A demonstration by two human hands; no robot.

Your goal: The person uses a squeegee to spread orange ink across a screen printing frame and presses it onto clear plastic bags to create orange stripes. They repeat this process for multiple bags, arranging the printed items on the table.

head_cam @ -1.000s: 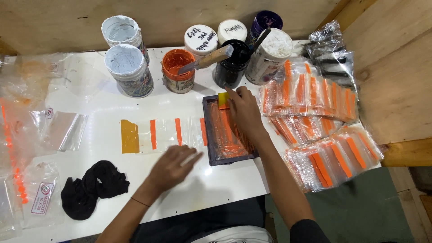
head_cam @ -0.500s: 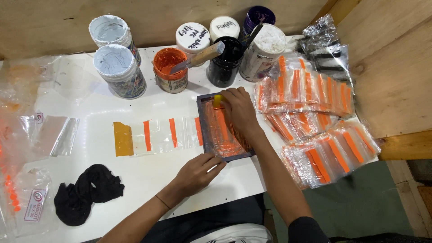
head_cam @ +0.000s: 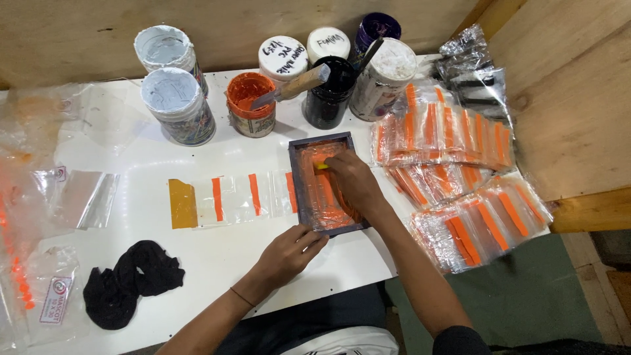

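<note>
Our right hand grips a yellow squeegee inside the small printing frame; our left hand lies loosely open, steadying the frame's near edge on the bench.

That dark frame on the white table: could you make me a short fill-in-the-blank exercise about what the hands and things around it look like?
1. The right hand presses a small yellow tool inside the dark frame, whose mesh is smeared with ____ ink.
2. The left hand steadies the frame's ____ edge.
3. The wooden-handled tool rests in the ____ paint tub.
4. The crumpled cloth is ____.

Missing words: orange; near; orange; black
</note>
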